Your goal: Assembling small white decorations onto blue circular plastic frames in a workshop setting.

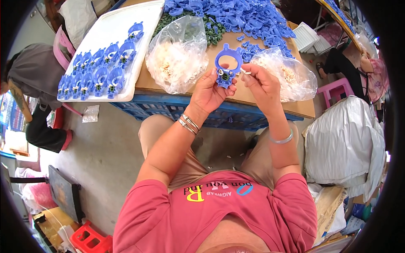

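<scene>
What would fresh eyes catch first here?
Likely the big heap of blue parts, top centre. Then the white tray, upper left, bearing rows of blue pieces. Mid-picture, the left hand holds a ring-topped blue piece; the right hand pinches a small white piece.

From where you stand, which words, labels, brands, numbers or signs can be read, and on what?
Pink shirt: printed lettering in yellow, black, white and blue; wording not copied here.
Blue piece in the left hand: no lettering visible.
Pale slip on the floor: any print too small to read.
</scene>
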The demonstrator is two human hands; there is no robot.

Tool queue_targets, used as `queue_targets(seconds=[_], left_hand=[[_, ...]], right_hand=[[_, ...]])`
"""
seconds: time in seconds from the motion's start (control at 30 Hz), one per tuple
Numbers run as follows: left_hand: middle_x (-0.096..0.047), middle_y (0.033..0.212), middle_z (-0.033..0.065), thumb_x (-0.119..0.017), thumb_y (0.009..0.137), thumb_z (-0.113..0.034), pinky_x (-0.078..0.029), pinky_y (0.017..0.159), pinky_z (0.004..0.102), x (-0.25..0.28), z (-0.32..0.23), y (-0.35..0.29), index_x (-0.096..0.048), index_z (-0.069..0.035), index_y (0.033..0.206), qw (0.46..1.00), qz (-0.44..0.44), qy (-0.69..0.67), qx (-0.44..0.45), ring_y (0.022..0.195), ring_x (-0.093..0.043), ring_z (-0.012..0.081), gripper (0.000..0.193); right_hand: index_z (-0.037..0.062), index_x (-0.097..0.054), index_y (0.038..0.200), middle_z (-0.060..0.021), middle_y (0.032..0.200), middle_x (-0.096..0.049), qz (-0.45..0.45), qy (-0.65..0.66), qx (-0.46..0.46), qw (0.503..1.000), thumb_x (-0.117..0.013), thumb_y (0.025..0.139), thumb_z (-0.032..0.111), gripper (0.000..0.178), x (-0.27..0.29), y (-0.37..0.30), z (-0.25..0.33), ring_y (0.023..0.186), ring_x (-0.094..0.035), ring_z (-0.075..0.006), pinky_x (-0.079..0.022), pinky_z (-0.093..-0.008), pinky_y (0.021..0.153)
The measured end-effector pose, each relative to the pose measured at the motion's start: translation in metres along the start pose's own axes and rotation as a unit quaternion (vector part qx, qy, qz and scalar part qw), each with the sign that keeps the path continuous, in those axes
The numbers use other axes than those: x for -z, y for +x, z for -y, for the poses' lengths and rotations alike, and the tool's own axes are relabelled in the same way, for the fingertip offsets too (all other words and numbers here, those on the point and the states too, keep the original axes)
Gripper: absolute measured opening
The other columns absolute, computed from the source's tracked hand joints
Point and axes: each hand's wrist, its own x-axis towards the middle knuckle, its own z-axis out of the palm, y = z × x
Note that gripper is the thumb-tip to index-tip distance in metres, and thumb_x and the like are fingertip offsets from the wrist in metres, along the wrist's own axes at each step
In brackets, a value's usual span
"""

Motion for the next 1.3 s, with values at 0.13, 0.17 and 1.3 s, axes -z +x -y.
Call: queue_targets(seconds=[0.13,0.17,1.3], left_hand=[[-0.057,0.089,0.0219,-0.041,0.090,-0.025,-0.049,0.062,0.0338,0.002,0.001,0.001,-0.045,-0.004,0.112,1.000,0.012,-0.002,-0.004,0.072,-0.059,0.0281,0.032],[-0.057,0.090,0.0221,-0.041,0.090,-0.025,-0.049,0.062,0.0340,0.002,0.001,0.001,-0.045,-0.004,0.112,1.000,0.014,-0.001,-0.007,0.072,-0.059,0.0281,0.032],[-0.059,0.095,0.0117,-0.045,0.088,-0.016,-0.050,0.075,0.0382,-0.001,0.008,-0.001,-0.051,0.001,0.106,0.998,-0.026,0.034,-0.037,0.084,-0.058,0.0225,0.025]], right_hand=[[0.0003,-0.059,0.092,-0.0026,0.074,-0.057,-0.004,0.036,-0.049,0.998,-0.055,0.078,0.001,0.015,0.001,-0.005,0.003,0.066,-0.052,-0.0077,-0.040,-0.0192,0.057],[0.0003,-0.059,0.092,-0.0026,0.074,-0.057,-0.003,0.036,-0.049,0.998,-0.055,0.078,0.001,0.015,0.000,-0.004,0.002,0.066,-0.052,-0.0077,-0.040,-0.0192,0.057],[0.0038,-0.056,0.077,-0.0083,0.068,-0.054,-0.055,-0.217,0.159,0.962,-0.060,0.070,0.004,0.009,-0.019,-0.004,-0.012,0.059,-0.054,-0.0254,-0.043,-0.0333,0.050]])
